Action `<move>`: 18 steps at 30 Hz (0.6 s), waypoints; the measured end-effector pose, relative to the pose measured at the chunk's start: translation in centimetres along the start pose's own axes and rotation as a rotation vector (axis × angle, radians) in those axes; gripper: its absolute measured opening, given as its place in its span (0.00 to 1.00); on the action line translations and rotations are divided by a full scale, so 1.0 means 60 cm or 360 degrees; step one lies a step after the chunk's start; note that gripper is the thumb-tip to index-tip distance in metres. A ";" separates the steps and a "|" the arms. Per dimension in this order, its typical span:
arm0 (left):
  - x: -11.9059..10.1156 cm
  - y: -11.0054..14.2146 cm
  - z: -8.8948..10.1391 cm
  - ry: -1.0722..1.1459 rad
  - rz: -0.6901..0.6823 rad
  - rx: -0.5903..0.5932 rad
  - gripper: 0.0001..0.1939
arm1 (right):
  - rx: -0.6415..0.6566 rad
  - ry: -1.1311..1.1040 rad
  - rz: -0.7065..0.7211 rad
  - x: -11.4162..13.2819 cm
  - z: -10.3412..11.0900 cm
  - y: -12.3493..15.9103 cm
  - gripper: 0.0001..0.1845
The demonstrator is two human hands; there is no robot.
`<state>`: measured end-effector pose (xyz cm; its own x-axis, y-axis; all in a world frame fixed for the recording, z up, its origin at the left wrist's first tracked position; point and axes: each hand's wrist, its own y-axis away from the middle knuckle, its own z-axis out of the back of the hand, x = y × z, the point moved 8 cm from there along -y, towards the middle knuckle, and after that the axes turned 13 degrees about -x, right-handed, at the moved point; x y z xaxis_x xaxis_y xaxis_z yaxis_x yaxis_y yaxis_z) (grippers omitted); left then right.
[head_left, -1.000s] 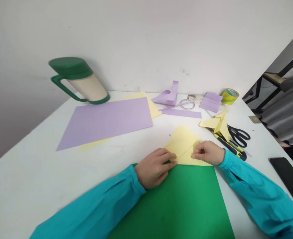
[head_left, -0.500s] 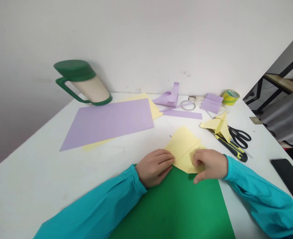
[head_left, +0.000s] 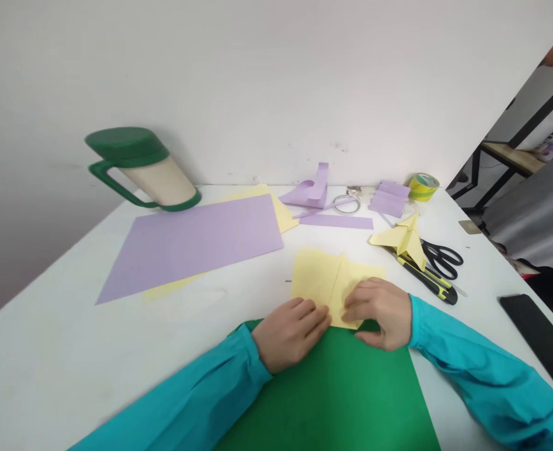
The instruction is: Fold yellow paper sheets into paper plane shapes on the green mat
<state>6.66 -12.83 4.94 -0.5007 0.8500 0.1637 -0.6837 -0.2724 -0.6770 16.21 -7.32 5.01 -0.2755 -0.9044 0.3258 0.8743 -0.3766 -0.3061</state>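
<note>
A folded piece of yellow paper (head_left: 314,280) lies at the far edge of a green sheet (head_left: 332,388), with a slanting crease or folded edge running across it. At its lower left, my left hand (head_left: 295,335) has its fingers together and closed on the paper's near edge; the thumb is mostly hidden. My right hand (head_left: 380,313) rests its bent fingertips on the right part of the same paper. Its thumb stands apart from the fingers, over the green sheet, so that hand is open. Part of the paper's right side is covered by the right hand.
A green-lidded jug (head_left: 149,169) stands at back left behind a purple sheet (head_left: 191,244). Purple scraps (head_left: 311,191) and a tape roll (head_left: 423,186) lie along the wall. At right are a yellow paper plane (head_left: 404,240), a utility knife (head_left: 429,280), scissors (head_left: 443,258) and a black phone-like slab (head_left: 539,341).
The yellow paper has turned, so its crease runs more steeply. My right hand let go of its pinch, opened its thumb and shifted left. My left hand stays at the near edge.
</note>
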 end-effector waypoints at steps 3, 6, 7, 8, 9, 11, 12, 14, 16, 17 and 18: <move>-0.005 -0.002 -0.003 -0.0043 -0.0034 0.0042 0.12 | -0.0374 0.0067 -0.0369 -0.055 0.050 0.003 0.16; -0.008 -0.003 -0.006 -0.0085 -0.0050 0.0069 0.13 | -0.0594 0.0708 -0.0932 -0.138 0.103 0.035 0.27; -0.009 -0.003 -0.007 -0.0096 -0.0049 0.0082 0.12 | -0.0595 0.0888 -0.1108 -0.163 0.114 0.049 0.30; -0.009 -0.003 -0.008 -0.0105 -0.0039 0.0101 0.12 | -0.0579 0.1000 -0.1243 -0.184 0.121 0.062 0.32; -0.009 -0.003 -0.011 -0.0113 -0.0019 0.0130 0.11 | -0.0546 0.1059 -0.1331 -0.201 0.122 0.072 0.33; -0.010 0.000 -0.019 -0.0109 0.0058 0.0231 0.11 | -0.0459 0.1092 -0.1388 -0.225 0.115 0.084 0.32; -0.011 0.003 -0.025 -0.0096 0.0123 0.0297 0.14 | -0.0434 0.1099 -0.1381 -0.231 0.110 0.086 0.32; -0.015 0.012 -0.038 -0.0045 0.0283 0.0414 0.27 | -0.0418 0.1107 -0.1343 -0.237 0.101 0.088 0.30; -0.023 0.022 -0.049 0.0018 0.0443 0.0465 0.41 | -0.0431 0.1112 -0.1312 -0.237 0.097 0.088 0.29; -0.027 0.027 -0.054 0.0037 0.0513 0.0472 0.46 | -0.0442 0.1111 -0.1304 -0.237 0.095 0.088 0.29; -0.032 0.032 -0.058 0.0048 0.0575 0.0480 0.49 | -0.0456 0.1112 -0.1297 -0.237 0.095 0.088 0.29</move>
<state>8.15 -13.38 0.80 -0.7223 0.6882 -0.0682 -0.5944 -0.6682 -0.4475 27.03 4.70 3.84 -0.9692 -0.2452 -0.0245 0.2292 -0.8606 -0.4547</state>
